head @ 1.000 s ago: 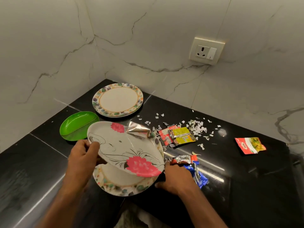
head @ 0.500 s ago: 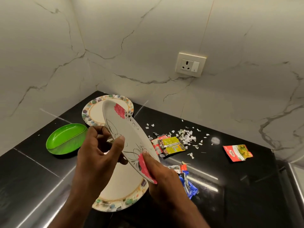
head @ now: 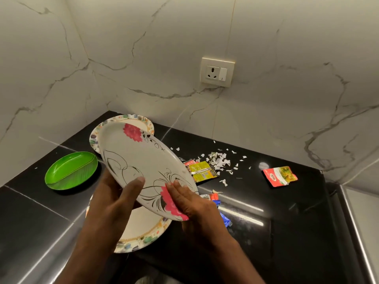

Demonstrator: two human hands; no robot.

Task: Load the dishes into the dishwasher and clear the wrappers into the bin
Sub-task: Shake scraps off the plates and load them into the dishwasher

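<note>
Both hands hold the tilted flower-print plate point(head: 143, 167) above the bench's front edge, left hand point(head: 114, 199) curled under the rim, right hand point(head: 190, 203) flat-fingered on it; slip risk, could drop onto dotted-rim plate point(head: 141, 232) below.

- Black countertop point(head: 266, 212): polished stone, showing glossy reflections.
- Wall point(head: 143, 58): smooth, veined marble.
- Green dish point(head: 70, 171), at 9 o'clock: looking like shiny plastic.
- Flowered plate point(head: 143, 160): looking matt, paper-like.
- Yellow wrapper point(head: 202, 172): glinting like foil.

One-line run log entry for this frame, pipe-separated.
phase: lifting dish | left hand: grips floral plate | right hand: fingers flat on plate | plate: tilted, off counter | wrappers: uncleared
</note>
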